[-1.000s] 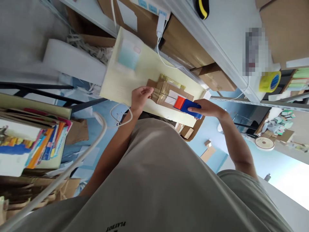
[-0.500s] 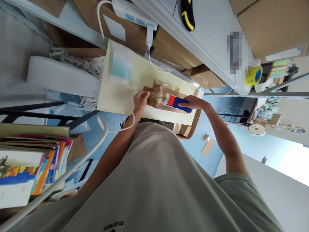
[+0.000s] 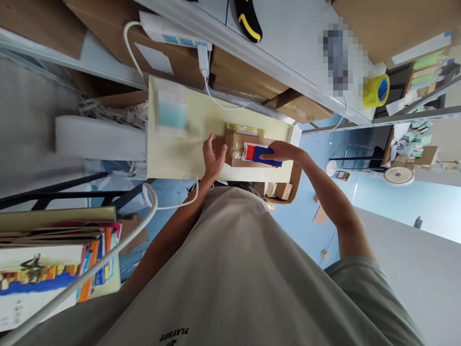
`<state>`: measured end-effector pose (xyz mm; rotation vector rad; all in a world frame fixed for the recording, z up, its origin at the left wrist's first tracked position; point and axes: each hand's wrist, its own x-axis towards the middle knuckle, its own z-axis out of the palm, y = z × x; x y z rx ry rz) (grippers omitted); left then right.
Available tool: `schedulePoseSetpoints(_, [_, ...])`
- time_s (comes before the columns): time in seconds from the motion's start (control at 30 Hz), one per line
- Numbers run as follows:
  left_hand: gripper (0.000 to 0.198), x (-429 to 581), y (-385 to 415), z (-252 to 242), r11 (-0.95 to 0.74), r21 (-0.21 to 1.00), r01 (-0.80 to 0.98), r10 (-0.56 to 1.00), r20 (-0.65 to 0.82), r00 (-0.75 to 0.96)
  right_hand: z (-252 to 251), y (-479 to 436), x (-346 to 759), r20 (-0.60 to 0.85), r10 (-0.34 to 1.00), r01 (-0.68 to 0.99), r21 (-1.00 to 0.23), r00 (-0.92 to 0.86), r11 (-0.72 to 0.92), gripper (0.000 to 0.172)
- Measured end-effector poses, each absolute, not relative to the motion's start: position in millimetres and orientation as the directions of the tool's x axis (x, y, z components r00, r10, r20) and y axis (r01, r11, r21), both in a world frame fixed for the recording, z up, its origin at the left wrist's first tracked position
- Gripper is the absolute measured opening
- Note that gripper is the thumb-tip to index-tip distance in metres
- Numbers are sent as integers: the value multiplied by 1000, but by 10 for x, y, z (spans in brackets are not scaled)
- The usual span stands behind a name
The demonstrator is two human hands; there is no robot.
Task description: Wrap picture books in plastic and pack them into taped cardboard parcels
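A cardboard box (image 3: 236,150) with shiny tape on its end and far edge lies on the pale yellow tabletop (image 3: 201,166). At the box's left end is my left hand (image 3: 213,156), fingers apart and thumb near the cardboard; nothing shows in it. My right hand (image 3: 281,150) grips a flat, block-shaped blue-and-red item (image 3: 262,154) over the top of the box. A white piece shows around the item's red end. Its exact kind cannot be made out, and my fingers hide its right part.
Behind the table, a grey shelf (image 3: 288,57) holds a yellow tape roll (image 3: 376,91) and a black-and-yellow handle (image 3: 248,21). A power strip (image 3: 173,33) with a white cable sits at the shelf's edge. Books (image 3: 61,259) are stacked at lower left.
My left hand has opened from a pinch, and the thin clear strip seen between it and the box no longer shows. The right hand still holds the blue-and-red item. The view has shifted slightly.
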<state>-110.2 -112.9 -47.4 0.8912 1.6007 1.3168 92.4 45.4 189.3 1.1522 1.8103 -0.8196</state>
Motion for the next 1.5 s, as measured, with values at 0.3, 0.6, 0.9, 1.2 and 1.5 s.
schedulePoseSetpoints(0.3, [147,-875,-834,238,-127,752,647,957,-79,280,1893,554,1078,-858,379,873,-148,-347,464,70])
schedulePoseSetpoints(0.6, [139,-920,-819,281,-75,652,754,934,-220,283,1861,763,1483,-833,288,846,-336,-472,414,74])
schedulePoseSetpoints(0.9, [158,-900,-765,453,-11,543,840,901,-359,244,2065,1566,3330,-864,302,905,-327,-403,272,76])
schedulePoseSetpoints(1.2, [170,-843,-721,558,39,482,875,887,-421,192,1248,1629,3382,-860,296,898,-334,-415,288,65])
schedulePoseSetpoints(1.5, [172,-801,-702,590,55,449,892,882,-441,168,903,1101,2934,-792,489,919,-225,-367,325,59])
